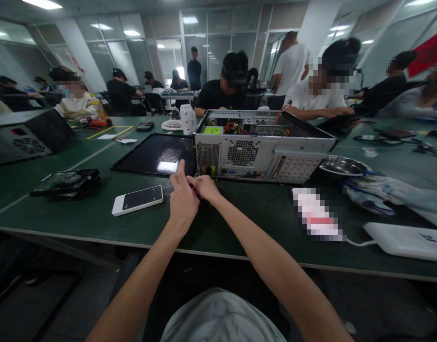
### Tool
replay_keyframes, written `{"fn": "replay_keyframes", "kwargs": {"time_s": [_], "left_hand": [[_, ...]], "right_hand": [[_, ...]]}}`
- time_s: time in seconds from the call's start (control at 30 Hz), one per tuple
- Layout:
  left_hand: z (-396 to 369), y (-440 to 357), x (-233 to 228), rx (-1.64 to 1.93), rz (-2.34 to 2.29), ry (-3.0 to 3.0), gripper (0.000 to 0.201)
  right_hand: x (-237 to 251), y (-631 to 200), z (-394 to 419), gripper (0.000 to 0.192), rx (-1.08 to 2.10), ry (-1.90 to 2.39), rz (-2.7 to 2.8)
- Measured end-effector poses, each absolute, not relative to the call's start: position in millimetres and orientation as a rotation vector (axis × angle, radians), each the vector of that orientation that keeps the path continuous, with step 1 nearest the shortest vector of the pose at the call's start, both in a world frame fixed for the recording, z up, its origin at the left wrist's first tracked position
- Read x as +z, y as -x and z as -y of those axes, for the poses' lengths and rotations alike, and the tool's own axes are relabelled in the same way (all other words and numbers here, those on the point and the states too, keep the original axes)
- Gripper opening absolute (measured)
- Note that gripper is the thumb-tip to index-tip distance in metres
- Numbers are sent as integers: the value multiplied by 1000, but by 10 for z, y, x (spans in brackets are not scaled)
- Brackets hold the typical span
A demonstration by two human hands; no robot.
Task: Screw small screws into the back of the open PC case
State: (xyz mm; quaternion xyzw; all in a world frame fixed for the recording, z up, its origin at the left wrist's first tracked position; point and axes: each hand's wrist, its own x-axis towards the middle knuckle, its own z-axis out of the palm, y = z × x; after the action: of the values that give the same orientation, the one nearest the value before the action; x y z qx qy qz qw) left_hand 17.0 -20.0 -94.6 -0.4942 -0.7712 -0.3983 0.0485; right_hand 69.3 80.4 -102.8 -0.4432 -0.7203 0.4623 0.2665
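Two hands meet on the green tabletop (pixel 97 213) just before the open computer case (pixel 261 145): left hand (pixel 182 202) with forefinger raised, right hand (pixel 205 186) curled, pinching something small and dark, unidentifiable. White phone (pixel 137 199) lies left; black side panel (pixel 156 154) behind; steel bowl (pixel 342 166) right. No writing legible.

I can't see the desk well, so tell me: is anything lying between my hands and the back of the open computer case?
Nothing visible does. The left hand and right hand meet on the green table, just before the computer case rear panel. The white phone lies off to the left, clear of that gap.
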Motion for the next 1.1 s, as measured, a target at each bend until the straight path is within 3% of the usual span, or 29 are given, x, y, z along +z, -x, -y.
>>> {"fn": "replay_keyframes", "kwargs": {"time_s": [0.1, 0.17, 0.23, 0.33, 0.5, 0.57, 0.63, 0.77, 0.97, 1.1], "left_hand": [[194, -126, -975, -1354, 2334, 1511, 80], [201, -77, -983, -1640, 2420, 1441, 79], [231, -18, -966, -2064, 2639, 1251, 67], [323, 69, -877, -2665, 2986, 936, 33], [445, 145, -670, -3536, 2865, 690, 32], [442, 151, -646, -3682, 2784, 543, 31], [420, 147, -677, -3590, 2802, 580, 27], [371, 126, -855, -2972, 2884, 1011, 8], [395, 90, -1079, -1824, 2778, 1460, 27], [429, -27, -1040, -1142, 2545, 1557, 25]], "right_hand": [[-1073, -626, -829, 44, 1424, 1175, 1840], [-1067, -617, -838, 39, 1514, 1172, 1764], [-1056, -617, -840, 36, 1577, 1169, 1697], [-1045, -615, -838, 34, 1633, 1155, 1636], [-1035, -613, -852, 32, 1662, 1142, 1658], [-1031, -626, -868, 31, 1639, 1143, 1709], [-1021, -658, -891, 31, 1583, 1158, 1786], [-945, -811, -940, 38, 1314, 1233, 1942], [-655, -1148, -926, 39, 813, 1208, 1982], [-505, -1361, -986, 43, 182, 1020, 1860]]}}
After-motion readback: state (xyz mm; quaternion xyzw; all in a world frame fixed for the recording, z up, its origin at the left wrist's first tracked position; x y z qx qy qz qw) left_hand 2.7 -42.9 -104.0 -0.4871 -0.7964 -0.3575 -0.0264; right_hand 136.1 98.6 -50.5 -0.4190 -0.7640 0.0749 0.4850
